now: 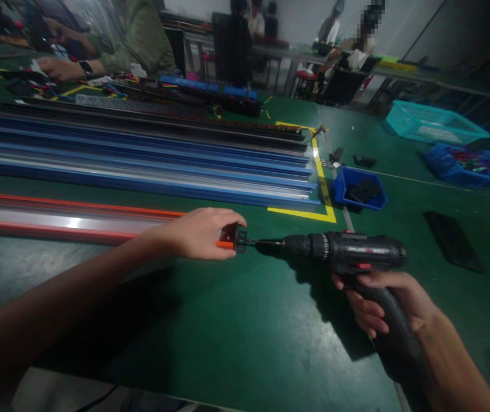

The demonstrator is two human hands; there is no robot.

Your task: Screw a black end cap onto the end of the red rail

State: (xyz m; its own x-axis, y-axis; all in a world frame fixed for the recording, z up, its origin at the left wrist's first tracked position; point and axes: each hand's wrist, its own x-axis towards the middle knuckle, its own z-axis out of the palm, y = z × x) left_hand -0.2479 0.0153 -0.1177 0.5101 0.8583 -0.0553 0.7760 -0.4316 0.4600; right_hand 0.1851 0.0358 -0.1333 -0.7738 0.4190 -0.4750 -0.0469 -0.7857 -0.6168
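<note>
My left hand (206, 232) is closed around the right end of a long orange-edged metal profile (73, 221) that lies on the green table. A small black end cap (240, 238) sits at that end, just beyond my fingertips. My right hand (382, 303) grips a black cordless drill (356, 252) by its handle. The drill lies level and points left, its thin bit meeting the end cap or stopping very close to it; I cannot tell which. The palm of my left hand hides part of the profile.
Several blue profiles (142, 160) lie behind the orange one, inside yellow tape (320, 177). A blue bin (359, 189) holds black parts. Farther right are a black flat piece (453, 240), a blue tray (463, 166) and a turquoise basket (436, 123). A co-worker's hand (62, 68) is across the table.
</note>
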